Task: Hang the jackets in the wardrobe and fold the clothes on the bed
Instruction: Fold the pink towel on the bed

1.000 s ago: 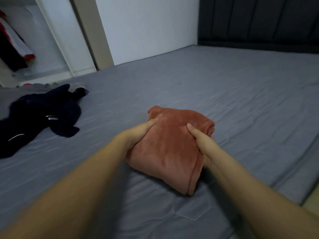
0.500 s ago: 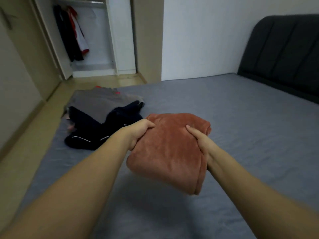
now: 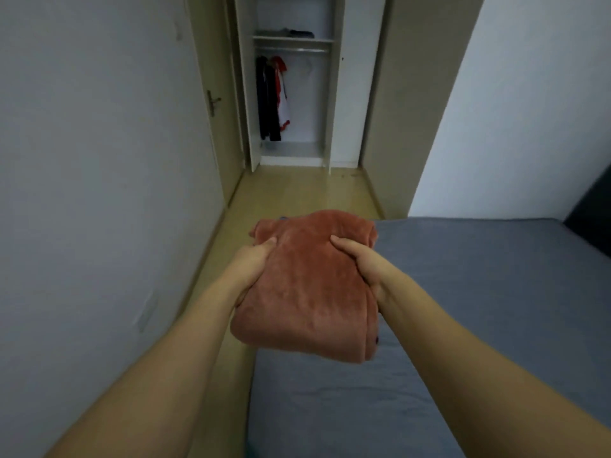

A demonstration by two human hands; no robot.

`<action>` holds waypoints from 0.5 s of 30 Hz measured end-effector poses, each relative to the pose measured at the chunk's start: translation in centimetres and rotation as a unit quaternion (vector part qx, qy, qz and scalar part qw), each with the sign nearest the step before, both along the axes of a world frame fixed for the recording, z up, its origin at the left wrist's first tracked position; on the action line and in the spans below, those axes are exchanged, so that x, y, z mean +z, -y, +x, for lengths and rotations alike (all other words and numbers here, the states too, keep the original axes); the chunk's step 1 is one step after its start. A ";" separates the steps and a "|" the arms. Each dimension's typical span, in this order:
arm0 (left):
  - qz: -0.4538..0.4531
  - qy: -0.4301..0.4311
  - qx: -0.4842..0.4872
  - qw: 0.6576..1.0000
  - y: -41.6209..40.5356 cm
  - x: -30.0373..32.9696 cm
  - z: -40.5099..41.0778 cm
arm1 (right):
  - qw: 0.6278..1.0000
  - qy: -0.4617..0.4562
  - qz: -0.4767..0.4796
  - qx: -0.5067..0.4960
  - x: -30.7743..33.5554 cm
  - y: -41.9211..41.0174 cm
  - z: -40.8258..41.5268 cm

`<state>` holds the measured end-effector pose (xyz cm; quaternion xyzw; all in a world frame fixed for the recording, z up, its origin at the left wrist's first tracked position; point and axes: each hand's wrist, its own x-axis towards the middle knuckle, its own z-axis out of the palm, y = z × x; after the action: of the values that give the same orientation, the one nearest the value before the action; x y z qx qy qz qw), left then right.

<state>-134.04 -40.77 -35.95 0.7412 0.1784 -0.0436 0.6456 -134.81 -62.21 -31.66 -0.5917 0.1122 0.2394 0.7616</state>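
A folded rust-red garment [image 3: 309, 285] is held in the air above the left edge of the bed [image 3: 479, 309]. My left hand [image 3: 253, 267] grips its left side, thumb on top and fingers hidden underneath. My right hand [image 3: 360, 261] grips its right side the same way. Straight ahead stands the open wardrobe [image 3: 292, 94], where a dark jacket [image 3: 267, 100] and a red-and-white jacket [image 3: 283, 94] hang from the rail.
A strip of wooden floor [image 3: 297, 196] runs between the left wall [image 3: 99, 193] and the bed toward the wardrobe. A door with a handle [image 3: 213, 102] is on the left. Folded items lie on the wardrobe's top shelf [image 3: 292, 36]. The dark headboard [image 3: 591, 219] is at right.
Both hands have lifted the folded garment off the bed and my view has swung left toward the wardrobe. The pile of dark and grey clothes has passed out of sight.
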 end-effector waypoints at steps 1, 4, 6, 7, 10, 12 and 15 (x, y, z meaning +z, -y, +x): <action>-0.006 0.007 0.008 1.000 -3.0 1.4 0.1 | 1.000 0.011 0.002 0.013 1.2 -3.0 0.2; -0.027 0.025 0.026 0.999 -12.3 5.4 0.4 | 0.998 0.042 0.016 0.034 3.9 -12.2 1.2; -0.036 0.030 0.045 0.998 -18.1 7.8 0.1 | 0.997 0.057 0.016 0.044 5.5 -18.0 1.8; -0.042 0.028 0.053 0.997 -20.6 8.9 -0.1 | 0.997 0.060 0.015 0.048 6.4 -20.6 2.1; -0.057 0.014 0.059 0.997 -26.5 11.7 0.1 | 0.996 0.063 0.003 0.055 9.2 -26.7 3.3; -0.062 0.011 0.055 0.997 -29.2 13.1 1.1 | 0.996 0.070 -0.012 0.055 10.9 -29.3 4.6; -0.059 0.025 0.044 0.997 -31.7 14.9 4.0 | 0.995 0.094 -0.025 0.038 13.0 -31.8 7.3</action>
<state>-129.99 -9.05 -21.08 0.6941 0.1918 -0.0074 0.6938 -127.53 -30.39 -18.68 -0.6345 0.0235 0.2090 0.7438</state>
